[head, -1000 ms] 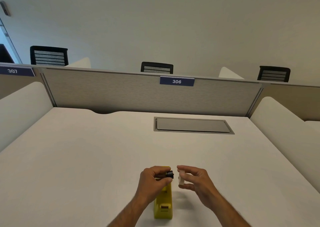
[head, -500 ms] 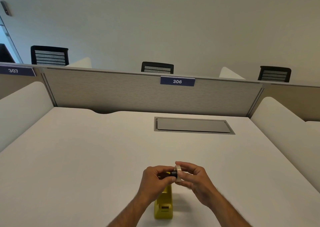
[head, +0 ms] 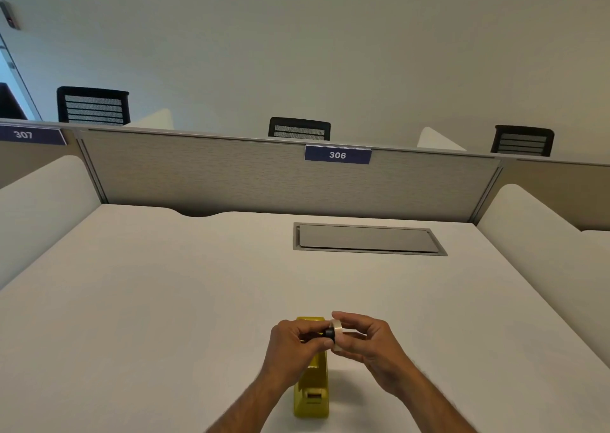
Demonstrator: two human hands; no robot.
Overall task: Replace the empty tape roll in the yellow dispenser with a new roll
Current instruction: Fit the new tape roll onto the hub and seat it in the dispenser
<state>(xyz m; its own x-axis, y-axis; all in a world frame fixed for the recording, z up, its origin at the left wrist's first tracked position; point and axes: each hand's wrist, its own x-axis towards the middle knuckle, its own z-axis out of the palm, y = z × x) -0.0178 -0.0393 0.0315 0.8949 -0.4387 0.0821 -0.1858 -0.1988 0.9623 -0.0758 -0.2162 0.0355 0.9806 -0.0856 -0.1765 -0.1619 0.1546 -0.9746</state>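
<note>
The yellow tape dispenser point(head: 313, 396) stands on the white desk near the front edge, its cutter end toward me. Above it, my left hand point(head: 293, 343) pinches a small black spindle point(head: 329, 333). My right hand point(head: 366, 343) grips a pale tape roll point(head: 337, 332) by its rim. The roll's edge faces me and touches the spindle's tip; how far the spindle sits inside the roll is hidden by my fingers. Both hands hover together over the dispenser's far half, hiding its cradle.
The white desk point(head: 165, 300) spreads wide on both sides. A grey recessed cable hatch point(head: 368, 238) lies beyond my hands. A fabric partition point(head: 231, 175) labelled 306 closes the far side, with rounded white side screens point(head: 534, 234) left and right.
My hands have come together: the right hand brought the roll leftward until it met the black spindle held in the left hand. The dispenser has stayed in place.
</note>
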